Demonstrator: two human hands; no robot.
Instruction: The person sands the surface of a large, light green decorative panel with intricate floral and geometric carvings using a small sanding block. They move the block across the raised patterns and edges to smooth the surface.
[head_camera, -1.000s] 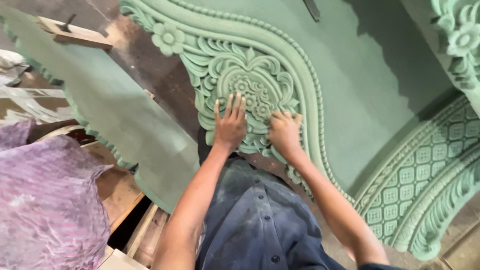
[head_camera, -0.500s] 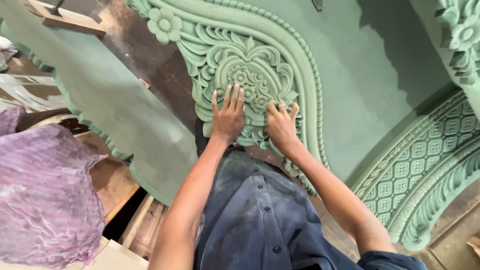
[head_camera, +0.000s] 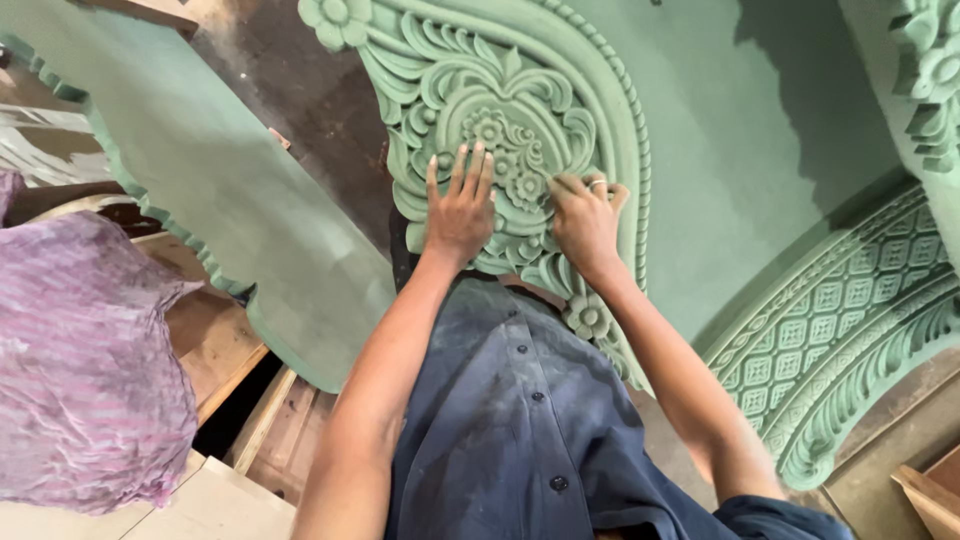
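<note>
Against the green carved panel (head_camera: 520, 130) — edges cropped — left hand (head_camera: 462, 212) presses flat, fingers spread; right hand (head_camera: 585, 225) rests loosely curled, grasping nothing.

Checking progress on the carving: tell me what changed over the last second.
Little changed. The right hand curled tighter, fingertips pressing the floral relief; the view shifted slightly. The left hand stayed flat with fingers spread on the green carved panel. Nothing was picked up or released.
</note>
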